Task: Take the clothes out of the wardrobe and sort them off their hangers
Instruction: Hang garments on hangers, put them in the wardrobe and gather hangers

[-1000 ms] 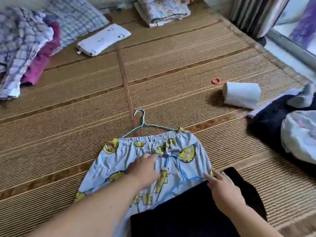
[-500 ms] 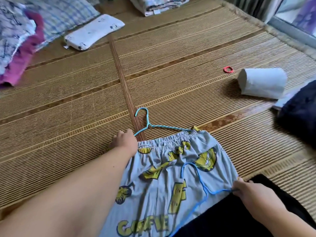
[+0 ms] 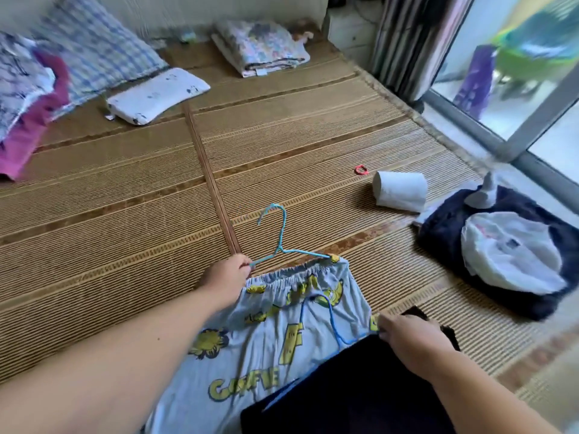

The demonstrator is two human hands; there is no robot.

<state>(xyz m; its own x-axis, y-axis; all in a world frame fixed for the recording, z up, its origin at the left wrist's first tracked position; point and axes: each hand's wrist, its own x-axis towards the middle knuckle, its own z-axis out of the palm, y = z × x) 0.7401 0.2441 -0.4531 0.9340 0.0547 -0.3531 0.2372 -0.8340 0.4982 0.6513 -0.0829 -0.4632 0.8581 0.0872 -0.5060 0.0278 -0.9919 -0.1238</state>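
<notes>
Two hangers in play. Printed shorts (image 3: 282, 339) lie flat on the mat (image 3: 125, 214) close to the person. The right arm of the teal hanger (image 3: 283, 233) is tucked in their waistband, hook pointing away. The left hand (image 3: 227, 278) pinches that hanger's left arm at the waistband corner. The right hand (image 3: 407, 338) curls round the end of a blue hanger (image 3: 332, 321), which lies on top of the shorts and runs into a black garment (image 3: 360, 386) at the bottom edge.

Handling, my guess: the shorts are thin, soft and light. The elastic waist stretches, so they will bunch and drag rather than slide clean. The hangers are thin wire, light and springy, and likely bend if yanked. Best hold: hanger at shoulder or neck, fabric at the waistband hem.
</notes>
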